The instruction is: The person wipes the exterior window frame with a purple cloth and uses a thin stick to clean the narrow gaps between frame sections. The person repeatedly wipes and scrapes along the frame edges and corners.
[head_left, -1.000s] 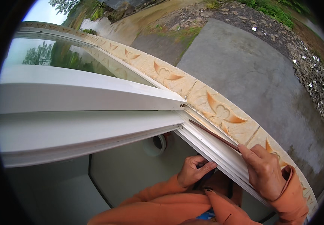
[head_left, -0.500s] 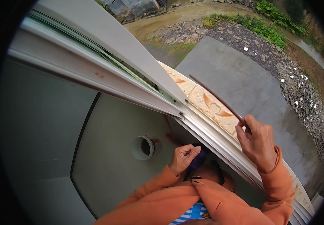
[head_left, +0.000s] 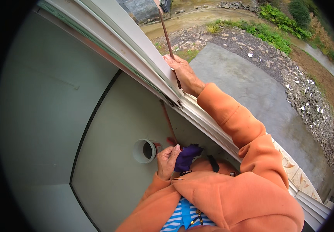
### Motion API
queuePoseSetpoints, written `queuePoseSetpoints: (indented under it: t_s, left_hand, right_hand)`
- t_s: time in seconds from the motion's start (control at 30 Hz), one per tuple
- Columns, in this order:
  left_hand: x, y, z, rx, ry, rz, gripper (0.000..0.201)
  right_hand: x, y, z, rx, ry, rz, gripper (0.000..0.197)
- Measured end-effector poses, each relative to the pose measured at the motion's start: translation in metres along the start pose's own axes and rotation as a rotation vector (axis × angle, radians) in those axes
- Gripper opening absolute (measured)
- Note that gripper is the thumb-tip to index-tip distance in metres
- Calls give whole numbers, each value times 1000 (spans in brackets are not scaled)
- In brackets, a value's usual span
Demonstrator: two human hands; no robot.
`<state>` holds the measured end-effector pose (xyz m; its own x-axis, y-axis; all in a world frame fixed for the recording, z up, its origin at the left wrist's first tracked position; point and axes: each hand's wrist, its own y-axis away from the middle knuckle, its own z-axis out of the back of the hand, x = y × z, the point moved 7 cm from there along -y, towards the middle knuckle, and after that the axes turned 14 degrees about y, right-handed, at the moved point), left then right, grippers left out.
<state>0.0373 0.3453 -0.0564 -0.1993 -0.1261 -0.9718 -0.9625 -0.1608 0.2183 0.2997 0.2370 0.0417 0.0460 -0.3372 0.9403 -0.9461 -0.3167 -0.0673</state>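
Note:
My right hand (head_left: 186, 75), reached out past the window frame (head_left: 136, 50), is closed round a thin brown stick (head_left: 166, 34). The stick points up and away, and its lower end comes down beside the white frame. The fingertips are close against the frame's outer side; whether they press on it I cannot tell. Indoors, in front of my body, my left hand (head_left: 167, 160) is closed with the thumb up. A crumpled purple cloth (head_left: 188, 156) hangs at its fingers, and the hand appears to grip it.
A white bucket (head_left: 137, 151) with dark contents stands on the floor. Near it, a reddish long-handled tool (head_left: 167, 120) leans toward the window track. Outside are a patterned tile ledge (head_left: 287, 154), grey concrete (head_left: 236, 77) and rubble (head_left: 310, 96).
My right hand has swung forward and left with the stick, from over the ledge to the window frame. My left hand has shifted left, and more of the purple cloth shows.

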Motion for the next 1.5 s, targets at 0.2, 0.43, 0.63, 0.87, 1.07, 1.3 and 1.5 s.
queuePoseSetpoints:
  t_s: [0.2, 0.43, 0.63, 0.87, 1.07, 1.3, 1.5]
  left_hand:
    - [-3, 7, -6, -4, 25, -6, 32]
    - [-4, 6, -18, 26, 18, 9, 34]
    - [2, 6, -22, 53, -35, -16, 35]
    - [14, -7, -28, 78, -22, 41, 33]
    - [14, -11, -58, 233, -155, 109, 34]
    - [3, -13, -94, 396, -153, 117, 32]
    - [-25, -2, -128, 498, 47, 24, 35]
  right_hand:
    - [7, 4, -3, -148, 79, 96, 36]
    - [6, 9, 5, -109, 107, 25, 39]
    - [13, 18, 10, -72, 149, 67, 37]
    - [18, 77, 57, -24, 233, -4, 38]
    - [51, 160, 96, 26, 190, -88, 38]
    - [74, 213, 121, -155, 214, -82, 26]
    - [113, 251, 135, -321, 229, 171, 29]
